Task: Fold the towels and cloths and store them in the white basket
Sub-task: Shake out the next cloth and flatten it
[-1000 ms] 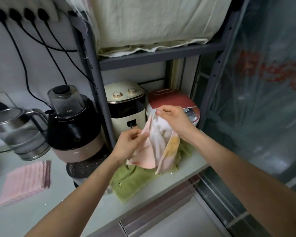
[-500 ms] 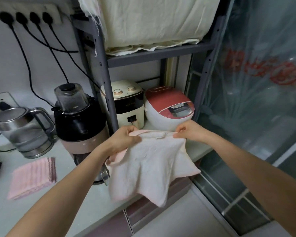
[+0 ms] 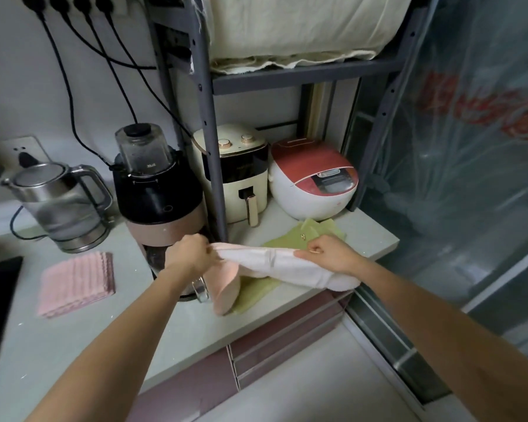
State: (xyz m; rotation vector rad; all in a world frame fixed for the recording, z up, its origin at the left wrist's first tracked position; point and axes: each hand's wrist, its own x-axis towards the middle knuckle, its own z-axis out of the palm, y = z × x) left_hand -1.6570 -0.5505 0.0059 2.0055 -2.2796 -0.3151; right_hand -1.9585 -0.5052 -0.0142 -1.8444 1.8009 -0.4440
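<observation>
towel's come down: half a second back the pale pink towel hung spread in the air in front of the appliances, now it's lowered to the surface and stretched flat-ish between both hands, top edge taut. left hand pinches the left corner, right hand pinches the right corner, both grips clenched on the cloth. left end droops into a loose roll that touches the surface; right end sags over the front edge.

read: shake-out done, this looks like laying it down for the first fold. it's landing partly on the green cloth, which lies crumpled under it, so the two may drag together when folded.

pink ribbed cloth already sits folded square on the surface, left of the blender, well apart from the hands. white basket not in view, so nothing stored that i can see.

materials: towel is soft terry, white nap face, pink back, limp, with a stitched band across the middle. green one thinner, small logo patch. surface smooth and hard. kettle glass and steel, close on the left.
</observation>
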